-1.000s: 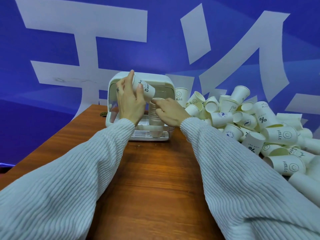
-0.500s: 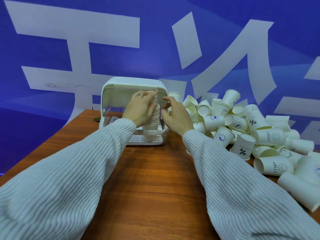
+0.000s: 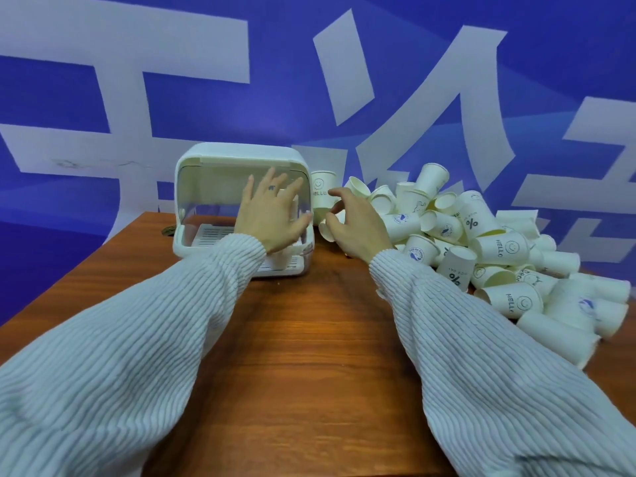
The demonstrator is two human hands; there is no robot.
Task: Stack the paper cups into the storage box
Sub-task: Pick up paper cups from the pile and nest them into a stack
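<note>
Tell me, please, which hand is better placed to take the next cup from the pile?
Probably the right hand: it hangs open beside the pile, fingers nearly on a tipped cup. The left hand is spread against the stack in the box.

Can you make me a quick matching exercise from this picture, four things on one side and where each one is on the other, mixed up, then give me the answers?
Things:
1. storage box
2. pile of loose paper cups
3. left hand
4. right hand

Places:
A. heaped on the right side of the table
B. fingers spread, in front of the cup stack at the box opening
C. at the far left of the table, against the blue wall
D. open, reaching at the near edge of the cup pile

Pairs: 1-C, 2-A, 3-B, 4-D
</note>
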